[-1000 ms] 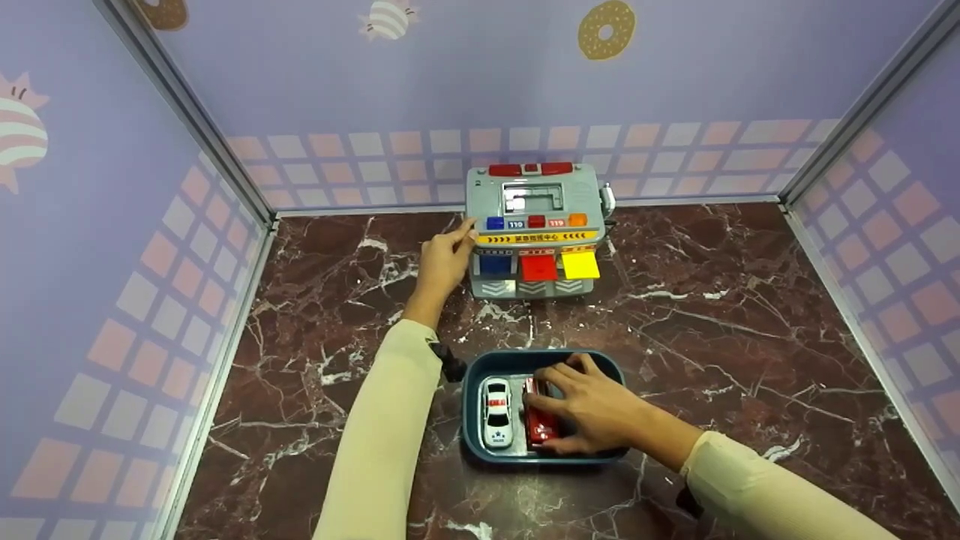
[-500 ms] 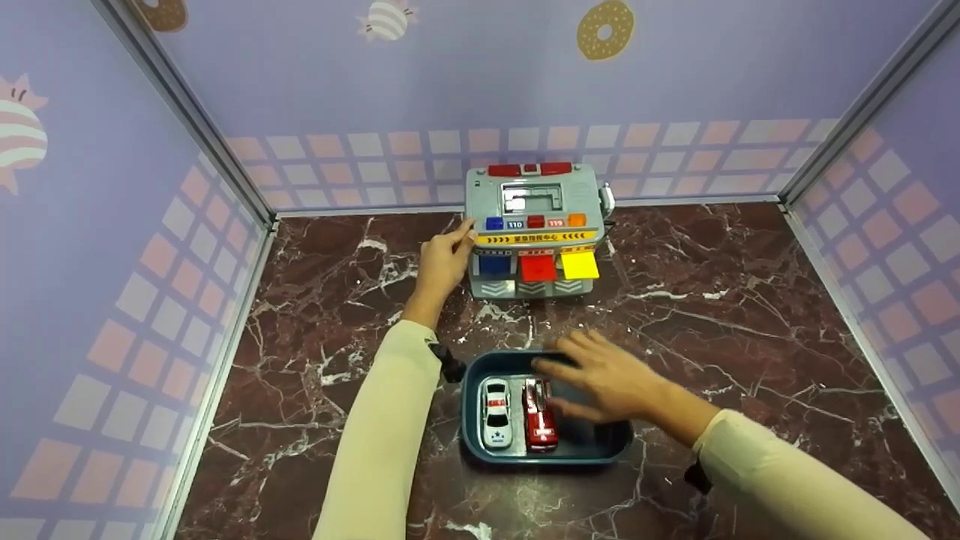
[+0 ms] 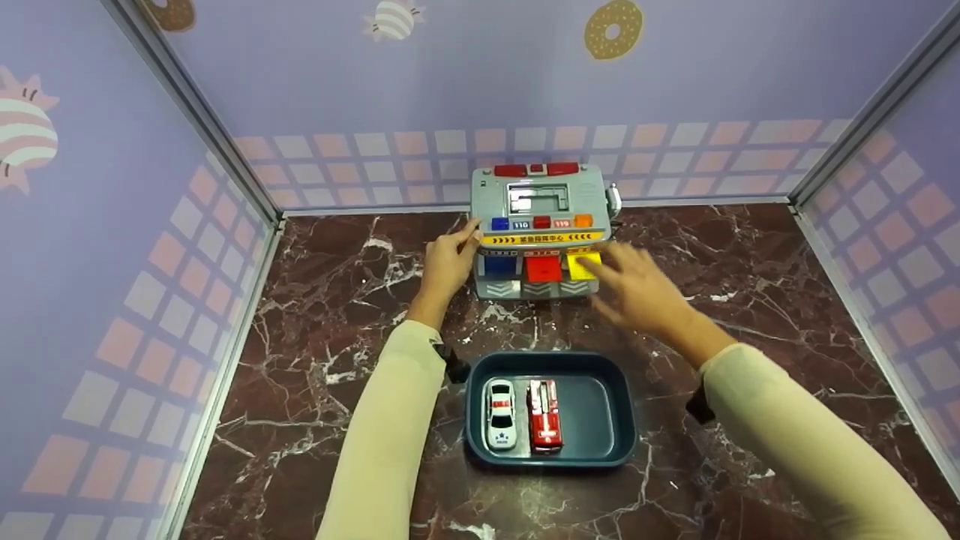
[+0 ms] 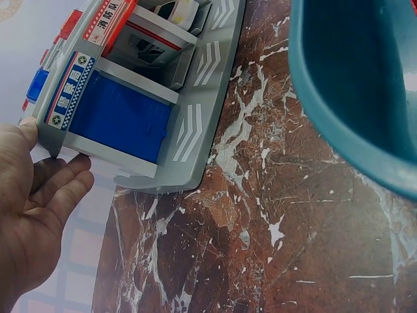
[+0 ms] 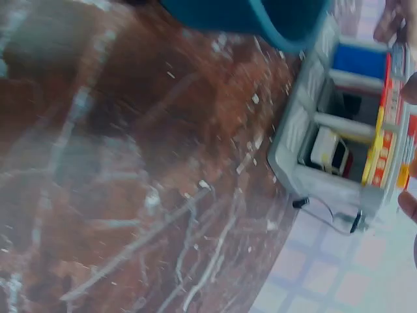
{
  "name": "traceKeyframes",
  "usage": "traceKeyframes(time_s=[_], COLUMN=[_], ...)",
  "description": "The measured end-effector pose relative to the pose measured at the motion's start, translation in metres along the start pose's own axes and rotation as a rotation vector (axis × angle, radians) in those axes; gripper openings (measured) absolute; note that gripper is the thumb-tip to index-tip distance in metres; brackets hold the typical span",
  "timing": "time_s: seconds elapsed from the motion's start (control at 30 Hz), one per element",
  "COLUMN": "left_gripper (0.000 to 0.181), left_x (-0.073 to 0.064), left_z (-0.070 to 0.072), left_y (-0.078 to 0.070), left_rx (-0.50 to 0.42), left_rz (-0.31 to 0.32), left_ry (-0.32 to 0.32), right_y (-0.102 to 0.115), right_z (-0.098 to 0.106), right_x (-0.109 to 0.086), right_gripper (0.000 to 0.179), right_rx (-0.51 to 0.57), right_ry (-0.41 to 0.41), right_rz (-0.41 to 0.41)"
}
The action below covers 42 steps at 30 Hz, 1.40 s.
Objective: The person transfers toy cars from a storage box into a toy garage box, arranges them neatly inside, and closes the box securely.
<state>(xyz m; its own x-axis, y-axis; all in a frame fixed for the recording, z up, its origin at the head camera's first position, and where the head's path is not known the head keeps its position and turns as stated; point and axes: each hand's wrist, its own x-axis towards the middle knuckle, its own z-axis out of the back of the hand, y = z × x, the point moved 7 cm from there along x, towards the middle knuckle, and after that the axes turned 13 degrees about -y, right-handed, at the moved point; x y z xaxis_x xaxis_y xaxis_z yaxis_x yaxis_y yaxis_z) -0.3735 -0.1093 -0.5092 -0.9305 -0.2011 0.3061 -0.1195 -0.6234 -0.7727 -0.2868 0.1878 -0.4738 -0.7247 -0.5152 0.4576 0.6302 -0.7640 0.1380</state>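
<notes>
A grey toy emergency station (image 3: 536, 196) stands against the back wall. Its blue door (image 4: 120, 116) is down, while the red flap (image 3: 544, 268) and yellow flap (image 3: 583, 268) are raised. My left hand (image 3: 448, 259) pinches the station's left front corner, thumb in front and fingers behind. Spread, slightly blurred fingers of my right hand (image 3: 641, 292) hover at the yellow flap; no object shows in them, and contact is unclear. Behind that flap, a pale toy vehicle (image 5: 326, 150) sits in the bay. A white police car (image 3: 501, 414) and red fire truck (image 3: 544, 416) lie in the bin.
The dark blue bin (image 3: 628, 420) stands on the marbled floor (image 3: 337, 300) in front of the station. A small white handset (image 3: 614, 198) hangs on the station's right side. Purple walls (image 3: 510, 75) close in the back and both sides.
My right hand has let go of the red fire truck, left the bin and moved forward to the yellow flap. The truck stays in the bin. My left hand keeps its place.
</notes>
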Motion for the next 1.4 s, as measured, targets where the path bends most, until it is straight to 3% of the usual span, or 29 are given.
traceKeyframes(time_s=[0.17, 0.43, 0.97, 1.13, 1.4], left_gripper=[0.038, 0.038, 0.038, 0.039, 0.040], left_x=[0.000, 0.000, 0.001, 0.002, 0.000], left_z=[0.001, 0.000, 0.001, 0.002, -0.001], left_y=[0.001, 0.000, -0.001, 0.001, 0.003], left_rx=[-0.009, 0.000, 0.004, 0.014, 0.011], left_rz=[0.005, -0.010, -0.020, -0.009, -0.003], left_ry=[-0.005, -0.005, -0.004, -0.003, 0.001], right_y=[-0.018, -0.032, -0.043, -0.044, -0.047], right_z=[-0.004, -0.015, -0.045, -0.057, -0.070], right_x=[0.019, 0.031, 0.044, 0.048, 0.049], right_gripper=[0.068, 0.074, 0.101, 0.101, 0.088], right_rx=[-0.026, -0.011, -0.038, -0.083, -0.181], right_ry=[-0.032, 0.024, 0.005, -0.028, -0.135], right_rz=[-0.042, -0.123, -0.147, -0.149, -0.116])
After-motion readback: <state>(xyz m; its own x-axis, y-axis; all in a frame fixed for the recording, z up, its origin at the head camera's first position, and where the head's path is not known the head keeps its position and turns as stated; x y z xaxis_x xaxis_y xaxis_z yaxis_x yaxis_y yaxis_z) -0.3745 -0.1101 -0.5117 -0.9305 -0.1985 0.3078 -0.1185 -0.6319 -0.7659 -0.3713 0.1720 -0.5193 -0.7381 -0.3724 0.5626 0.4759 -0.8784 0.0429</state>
